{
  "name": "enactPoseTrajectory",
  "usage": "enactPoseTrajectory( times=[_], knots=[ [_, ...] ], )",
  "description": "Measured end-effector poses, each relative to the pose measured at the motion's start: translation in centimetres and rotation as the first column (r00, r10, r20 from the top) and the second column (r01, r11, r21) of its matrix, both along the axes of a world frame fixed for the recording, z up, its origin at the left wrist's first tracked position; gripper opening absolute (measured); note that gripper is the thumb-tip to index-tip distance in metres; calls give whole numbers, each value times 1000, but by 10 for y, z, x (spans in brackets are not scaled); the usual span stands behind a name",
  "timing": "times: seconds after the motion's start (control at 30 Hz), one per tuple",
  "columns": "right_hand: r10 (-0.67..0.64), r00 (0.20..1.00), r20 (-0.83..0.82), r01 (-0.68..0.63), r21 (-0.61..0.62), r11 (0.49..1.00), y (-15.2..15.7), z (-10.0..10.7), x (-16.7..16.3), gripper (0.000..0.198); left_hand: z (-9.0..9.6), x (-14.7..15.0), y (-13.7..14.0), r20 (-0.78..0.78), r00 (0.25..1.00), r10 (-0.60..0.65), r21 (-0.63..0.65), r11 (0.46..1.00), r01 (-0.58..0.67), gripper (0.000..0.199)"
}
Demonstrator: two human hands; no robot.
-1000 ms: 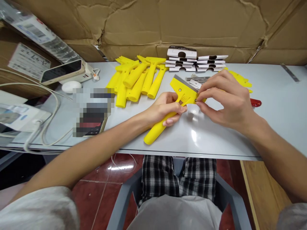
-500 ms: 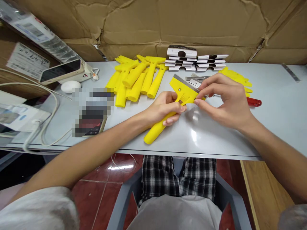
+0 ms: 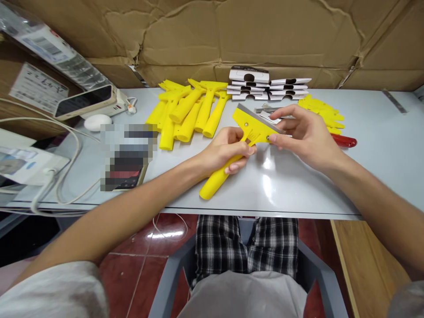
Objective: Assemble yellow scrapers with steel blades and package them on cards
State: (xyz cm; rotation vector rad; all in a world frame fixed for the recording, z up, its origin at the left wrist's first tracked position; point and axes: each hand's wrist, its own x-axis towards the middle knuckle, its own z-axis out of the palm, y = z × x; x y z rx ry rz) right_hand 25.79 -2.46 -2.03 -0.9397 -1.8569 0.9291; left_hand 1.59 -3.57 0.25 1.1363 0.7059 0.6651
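My left hand [image 3: 232, 150] is wrapped round the upper handle of a yellow scraper [image 3: 217, 182], whose head points up and away from me. A grey metal blade [image 3: 258, 118] lies along the head's far edge, with a small screw at each side of the head. At the head's right end is my right hand [image 3: 304, 137]. Its thumb presses beside the right screw [image 3: 268, 138], and its index finger is raised over the blade's end. The other fingers are curled behind that corner, partly hidden.
Several yellow scraper handles [image 3: 183, 110] lie piled at back left. White cardboard packs [image 3: 250, 76] are stacked behind my hands. Flat yellow pieces [image 3: 323, 112], a red-handled tool [image 3: 344, 140] and a loose blade [image 3: 394, 101] lie right. A phone [image 3: 84, 101] and cables are left.
My right hand's fingers have spread and shifted slightly at the scraper's right corner, uncovering the right screw and more of the blade. My left hand keeps the same hold.
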Motion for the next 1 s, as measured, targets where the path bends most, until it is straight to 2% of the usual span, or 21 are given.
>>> enactPoseTrajectory(
  times=[0.23, 0.37, 0.47, 0.53, 0.6, 0.67, 0.7, 0.8, 0.87, 0.93, 1.0],
  knots=[
    [-50, 998, 37, 47, 76, 996, -2, -3, -1, 57, 1, 1, -1, -3, 1000, -7, 21, 1000, 7, 18],
    [-59, 997, 50, 55, 78, 995, -7, -1, -6, 55, -2, -2, -1, -36, 999, -27, 4, 1000, 27, 19],
    [-111, 988, 107, 107, 45, 993, -10, 11, -5, 57, -3, -4, 0, -53, 999, -10, -7, 1000, 10, 19],
    [-176, 957, 231, 170, 47, 984, -8, 24, 4, 54, -4, -4, 2, -61, 998, 17, -16, 1000, -18, 22],
    [-276, 862, 425, 250, 118, 961, -3, 35, 19, 46, -3, -4, 4, -66, 997, 44, -26, 999, -46, 26],
    [-424, 677, 602, 335, 260, 905, 4, 43, 35, 40, -2, -4, 6, -63, 996, 66, -30, 997, -68, 28],
    [-441, 588, 679, 351, 276, 894, 8, 46, 43, 42, -1, -4, 8, -56, 995, 81, -29, 996, -83, 27],
    [-333, 329, 884, 457, 160, 875, 12, 52, 59, 51, 0, -2, 11, -12, 987, 163, -23, 986, -163, 23],
    [-253, 195, 948, 546, 109, 831, 12, 57, 66, 58, 1, -1, 13, 13, 974, 226, -22, 974, -226, 24],
    [-215, 115, 970, 591, 107, 799, 11, 59, 76, 64, 0, -1, 15, 11, 964, 264, -24, 964, -264, 25],
    [-216, 120, 969, 578, 109, 809, 12, 55, 89, 61, -1, -1, 16, 4, 960, 279, -29, 960, -278, 26]
  ],
)
